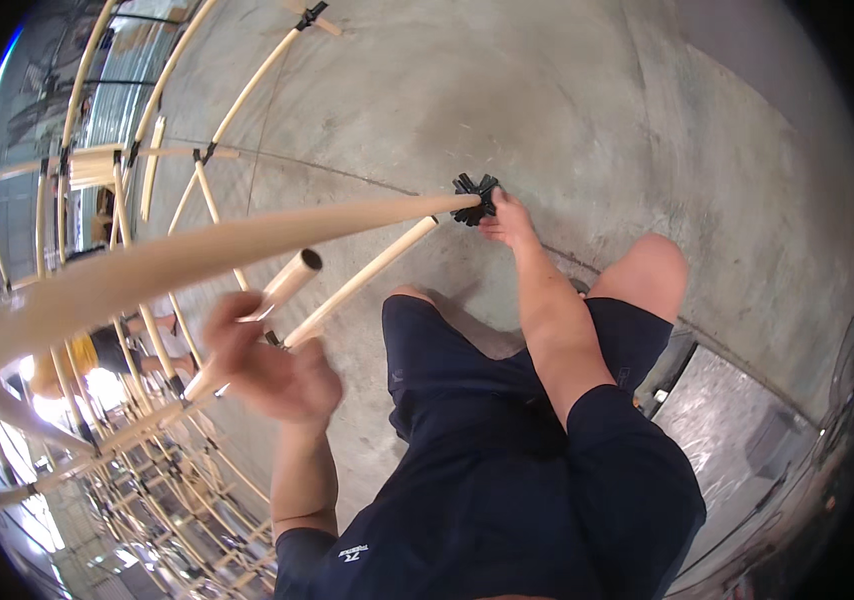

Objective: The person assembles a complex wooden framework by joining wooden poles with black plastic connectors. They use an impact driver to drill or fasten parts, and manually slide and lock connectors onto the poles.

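Observation:
My right hand (510, 217) is closed on a black multi-armed connector (468, 187) near the floor. A long tan tube (247, 238) runs from this connector toward the left edge, large and close to the camera. Motion blurs my left hand (282, 365), which is beside a shorter hollow tan tube (290, 280) with its open end showing. Whether its fingers grip that tube cannot be made out. Another tan tube (362, 280) slants between my left hand and the connector, its far end just short of the connector.
On the left stands a lattice of tan tubes (152, 335) with black joints. A tube with a black joint (311, 15) reaches toward the top. At lower right lies a grey metallic panel (732, 415). Grey concrete floor (567, 90) extends ahead. My bent knees flank my right arm.

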Motion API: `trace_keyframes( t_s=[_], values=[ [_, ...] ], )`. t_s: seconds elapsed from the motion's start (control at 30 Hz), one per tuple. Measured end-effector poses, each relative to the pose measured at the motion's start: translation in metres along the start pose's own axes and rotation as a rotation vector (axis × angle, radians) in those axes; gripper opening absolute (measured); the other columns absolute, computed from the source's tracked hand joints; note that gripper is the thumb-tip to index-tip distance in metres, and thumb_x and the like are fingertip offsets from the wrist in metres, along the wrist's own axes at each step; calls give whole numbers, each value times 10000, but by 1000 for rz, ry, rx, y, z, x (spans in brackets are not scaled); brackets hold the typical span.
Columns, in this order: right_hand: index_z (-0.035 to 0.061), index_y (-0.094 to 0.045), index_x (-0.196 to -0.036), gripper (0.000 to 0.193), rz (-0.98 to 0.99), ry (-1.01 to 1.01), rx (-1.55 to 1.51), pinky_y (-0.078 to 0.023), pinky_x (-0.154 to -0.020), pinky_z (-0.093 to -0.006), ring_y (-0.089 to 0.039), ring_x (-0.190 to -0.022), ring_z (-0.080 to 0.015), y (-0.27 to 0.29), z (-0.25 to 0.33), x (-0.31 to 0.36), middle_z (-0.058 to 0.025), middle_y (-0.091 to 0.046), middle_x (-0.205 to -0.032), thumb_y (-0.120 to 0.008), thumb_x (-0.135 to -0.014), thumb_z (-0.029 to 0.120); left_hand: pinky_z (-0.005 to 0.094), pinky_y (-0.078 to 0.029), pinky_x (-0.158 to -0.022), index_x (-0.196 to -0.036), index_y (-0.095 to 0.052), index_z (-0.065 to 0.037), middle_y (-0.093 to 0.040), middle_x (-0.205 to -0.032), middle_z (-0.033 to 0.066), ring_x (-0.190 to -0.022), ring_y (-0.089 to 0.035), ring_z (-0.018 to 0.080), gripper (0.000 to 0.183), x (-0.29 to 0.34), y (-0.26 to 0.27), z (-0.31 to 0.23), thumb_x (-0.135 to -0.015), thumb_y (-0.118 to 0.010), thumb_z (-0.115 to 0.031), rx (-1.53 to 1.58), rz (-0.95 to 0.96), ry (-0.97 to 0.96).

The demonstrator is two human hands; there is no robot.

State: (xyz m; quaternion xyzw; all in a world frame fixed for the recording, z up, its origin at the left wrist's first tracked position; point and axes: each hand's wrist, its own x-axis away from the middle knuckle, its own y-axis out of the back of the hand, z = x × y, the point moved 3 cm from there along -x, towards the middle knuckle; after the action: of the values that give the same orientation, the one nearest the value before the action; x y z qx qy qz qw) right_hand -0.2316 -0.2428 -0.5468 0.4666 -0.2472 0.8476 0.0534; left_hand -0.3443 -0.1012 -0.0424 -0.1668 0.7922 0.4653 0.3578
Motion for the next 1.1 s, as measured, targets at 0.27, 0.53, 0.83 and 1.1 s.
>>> trace_keyframes(
  t_s=[0.27, 0.53, 0.83, 1.1],
  values=[
    [153, -376, -1401, 680, 6, -2, -271, -611, -746, -493, -699, -923, -403, -41, -10, 12, -270, -641, -1146, -616, -959, 611, 418, -589, -738, -1317, -462, -102, -584, -893, 120, -763, -631, 255, 634, -99, -42, -2, -1057, -234, -634, 846, 93, 119],
    [98, -398, -1339, 594, -133, 12, -322, -598, -650, -446, -718, -794, -324, -42, -3, 6, -220, -689, -987, -562, -1010, 564, 465, -629, -666, -1194, -386, -126, -534, -811, 115, -605, -611, 254, 549, -103, -43, 1, -1041, -258, -637, 799, 43, 129],
    [28, -505, -1236, 561, 115, 21, 41, -615, -641, -407, -735, -760, -295, -16, 25, 3, -199, -716, -916, -477, -1049, 555, 506, -632, -745, -1204, -428, -140, -523, -856, 78, -665, -637, 241, 545, -104, -34, -3, -1055, -236, -627, 741, 121, 133],
    [160, -401, -1419, 581, 220, 17, -470, -544, -862, -492, -694, -991, -323, -35, 4, 19, -198, -680, -1140, -439, -1046, 604, 544, -638, -826, -1193, -411, -140, -550, -875, 102, -729, -689, 282, 506, -102, -36, -17, -1062, -237, -597, 702, 82, 236]
  ],
)
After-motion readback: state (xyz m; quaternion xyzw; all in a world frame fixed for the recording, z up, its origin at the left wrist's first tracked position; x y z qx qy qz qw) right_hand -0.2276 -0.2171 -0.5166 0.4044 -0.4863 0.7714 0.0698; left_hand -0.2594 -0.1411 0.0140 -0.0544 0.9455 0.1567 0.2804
